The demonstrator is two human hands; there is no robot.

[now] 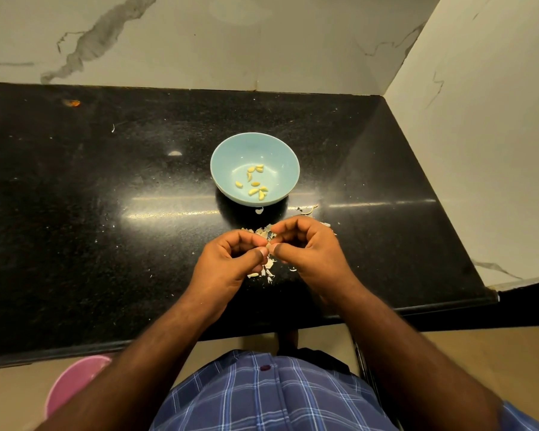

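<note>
Pinching one small pale seed [268, 244] between thumb and forefinger tips of left hand [231, 259] and right hand [308, 247], both curled tight on it. Held right where the fingertips meet, mostly hidden, above black counter [106, 181]. Husk scraps [266, 270] lying directly beneath; blue bowl [227, 157] with peeled kernels [254, 183] just beyond

Bowl [227, 150] sits on tabletop [106, 197], seeds [253, 183] in it. Husk scraps [266, 270] on tabletop just before bowl, toward near edge. Tub [72, 384] on floor, left, below front edge.
</note>
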